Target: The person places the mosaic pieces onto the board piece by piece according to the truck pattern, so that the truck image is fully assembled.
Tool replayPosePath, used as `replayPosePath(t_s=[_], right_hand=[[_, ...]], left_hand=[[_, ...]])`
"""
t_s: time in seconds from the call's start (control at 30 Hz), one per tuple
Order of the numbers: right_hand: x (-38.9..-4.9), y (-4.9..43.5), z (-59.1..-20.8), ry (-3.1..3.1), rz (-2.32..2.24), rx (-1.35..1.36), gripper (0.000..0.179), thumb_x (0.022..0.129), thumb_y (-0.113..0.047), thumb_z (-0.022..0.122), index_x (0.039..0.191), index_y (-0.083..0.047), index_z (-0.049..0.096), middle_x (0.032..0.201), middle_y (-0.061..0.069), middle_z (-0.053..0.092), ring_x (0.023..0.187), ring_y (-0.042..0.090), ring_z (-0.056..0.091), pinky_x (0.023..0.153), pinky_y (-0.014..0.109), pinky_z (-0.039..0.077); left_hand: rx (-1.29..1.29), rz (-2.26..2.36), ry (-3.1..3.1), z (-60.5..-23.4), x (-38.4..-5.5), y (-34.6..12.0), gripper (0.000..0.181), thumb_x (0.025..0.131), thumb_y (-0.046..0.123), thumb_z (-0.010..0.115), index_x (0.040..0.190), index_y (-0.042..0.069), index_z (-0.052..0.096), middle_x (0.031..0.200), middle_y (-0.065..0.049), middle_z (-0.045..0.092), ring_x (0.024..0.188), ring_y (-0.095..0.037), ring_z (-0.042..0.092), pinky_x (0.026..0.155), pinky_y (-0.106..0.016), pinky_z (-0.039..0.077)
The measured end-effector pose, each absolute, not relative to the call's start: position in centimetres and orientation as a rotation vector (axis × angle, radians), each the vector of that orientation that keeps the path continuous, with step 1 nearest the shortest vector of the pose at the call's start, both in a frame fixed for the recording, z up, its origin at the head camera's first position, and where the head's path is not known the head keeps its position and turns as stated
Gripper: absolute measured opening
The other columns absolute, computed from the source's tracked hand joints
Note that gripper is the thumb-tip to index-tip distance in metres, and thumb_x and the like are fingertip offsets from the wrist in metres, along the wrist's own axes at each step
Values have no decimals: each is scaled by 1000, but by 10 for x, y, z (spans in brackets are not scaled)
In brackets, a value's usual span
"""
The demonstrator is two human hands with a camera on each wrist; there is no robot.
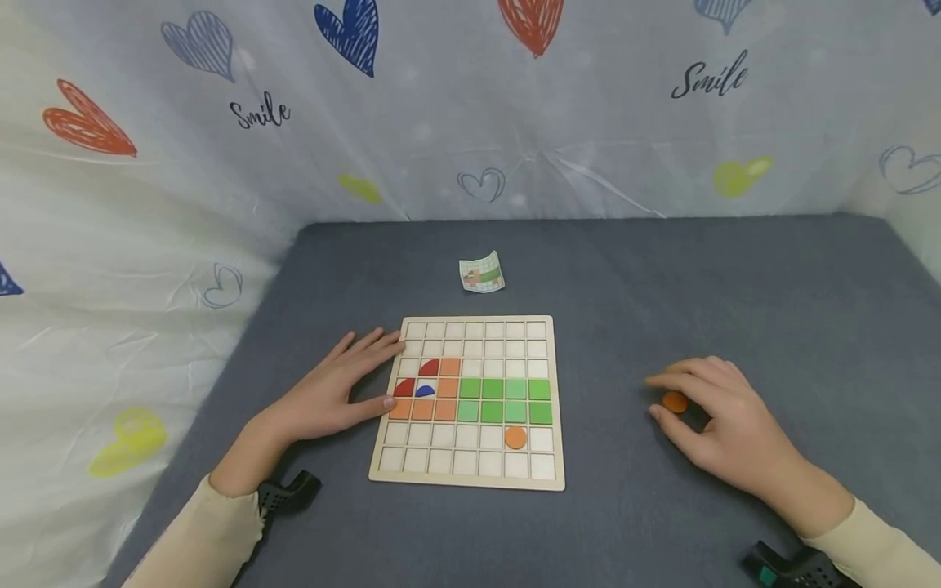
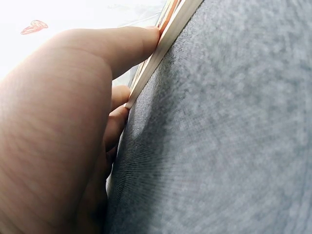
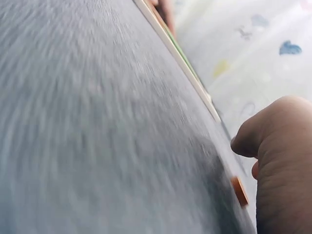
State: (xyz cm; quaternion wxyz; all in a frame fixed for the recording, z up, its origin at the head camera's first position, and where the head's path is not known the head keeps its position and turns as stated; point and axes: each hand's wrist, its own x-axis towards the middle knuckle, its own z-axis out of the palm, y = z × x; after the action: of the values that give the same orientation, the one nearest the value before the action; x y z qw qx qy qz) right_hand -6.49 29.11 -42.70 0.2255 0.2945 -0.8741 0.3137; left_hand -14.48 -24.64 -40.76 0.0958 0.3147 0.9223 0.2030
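Observation:
In the head view a square wooden grid board [image 1: 468,483] lies on the table. Its cells carry green, orange and red tiles, plus one tile with a blue half-round. One round orange disc [image 1: 516,438] sits in a lower right cell. My left hand [image 1: 331,392] rests beside the board, fingers spread, with thumb and fingertips on its left edge. A second orange disc [image 1: 674,402] lies on the table to the right of the board. Around that disc my right hand [image 1: 724,416] arches, thumb and fingers apart. The right wrist view shows the disc [image 3: 239,192] close beside the hand.
A small picture card [image 1: 482,273] with a coloured grid design lies on the grey table [image 1: 617,286] behind the board. A white curtain [image 1: 441,114] printed with hearts hangs along the back and left sides.

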Motion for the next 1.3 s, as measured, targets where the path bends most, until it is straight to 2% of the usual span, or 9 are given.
replayPosePath(t_s=[0.1, 0.17, 0.33, 0.57, 0.97, 1.07, 1.13, 1.23, 1.3], right_hand=[[-64, 299, -427, -2461, 826, 768, 40, 76, -5, 92, 114, -12, 82, 109, -5, 74, 95, 13, 61, 87, 34, 44], [-63, 303, -427, -2483, 794, 744, 41, 72, -3, 94, 110, -14, 82, 106, -8, 73, 94, 12, 60, 87, 34, 44], [-62, 306, -427, -2519, 752, 710, 37, 72, -4, 95, 104, -18, 82, 101, -12, 71, 92, 11, 62, 85, 33, 44], [-60, 306, -425, -2564, 673, 652, 33, 75, -7, 93, 103, -20, 82, 99, -11, 72, 90, 17, 64, 80, 38, 43], [-62, 303, -424, -2507, 720, 679, 30, 74, -2, 89, 101, -14, 82, 100, -8, 75, 89, 16, 65, 84, 33, 45], [-63, 302, -424, -2488, 712, 724, 24, 79, -7, 85, 102, -13, 82, 102, -6, 75, 89, 16, 65, 83, 34, 45], [-63, 301, -423, -2474, 700, 753, 16, 90, -20, 78, 103, -12, 82, 102, -5, 74, 90, 17, 65, 83, 34, 45], [-62, 297, -421, -2448, 698, 790, 35, 106, -40, 64, 105, -10, 82, 104, -3, 74, 91, 18, 63, 83, 35, 46], [-62, 292, -420, -2426, 712, 812, 50, 112, -48, 53, 106, -8, 82, 105, -1, 73, 93, 19, 63, 83, 35, 46]], left_hand=[[935, 602, 2736, -409, -144, -247, 85, 104, 59, 70, 174, 28, 33, 180, 2, 26, 168, -27, 14, 136, -55, 0], [941, 613, 2738, -409, -144, -247, 85, 104, 57, 71, 174, 26, 34, 180, 1, 27, 168, -29, 15, 136, -57, 1], [956, 624, 2743, -409, -144, -247, 83, 105, 55, 71, 174, 25, 35, 179, -1, 28, 168, -31, 16, 135, -59, 2], [957, 624, 2742, -408, -143, -247, 84, 104, 56, 71, 174, 25, 35, 180, 0, 27, 168, -30, 16, 135, -59, 3], [949, 616, 2736, -406, -143, -246, 85, 105, 57, 70, 174, 26, 34, 180, 2, 26, 168, -29, 15, 135, -59, 2], [944, 613, 2735, -405, -142, -245, 84, 105, 57, 71, 174, 26, 34, 180, 2, 26, 168, -29, 16, 135, -59, 2], [945, 608, 2734, -405, -142, -245, 84, 105, 57, 70, 174, 26, 34, 180, 2, 25, 168, -29, 16, 135, -59, 2], [945, 604, 2733, -405, -142, -245, 85, 105, 58, 70, 174, 26, 33, 180, 2, 25, 168, -28, 15, 136, -59, 1], [942, 603, 2736, -405, -142, -245, 85, 105, 58, 70, 174, 26, 33, 180, 3, 24, 168, -28, 15, 136, -58, 1]])
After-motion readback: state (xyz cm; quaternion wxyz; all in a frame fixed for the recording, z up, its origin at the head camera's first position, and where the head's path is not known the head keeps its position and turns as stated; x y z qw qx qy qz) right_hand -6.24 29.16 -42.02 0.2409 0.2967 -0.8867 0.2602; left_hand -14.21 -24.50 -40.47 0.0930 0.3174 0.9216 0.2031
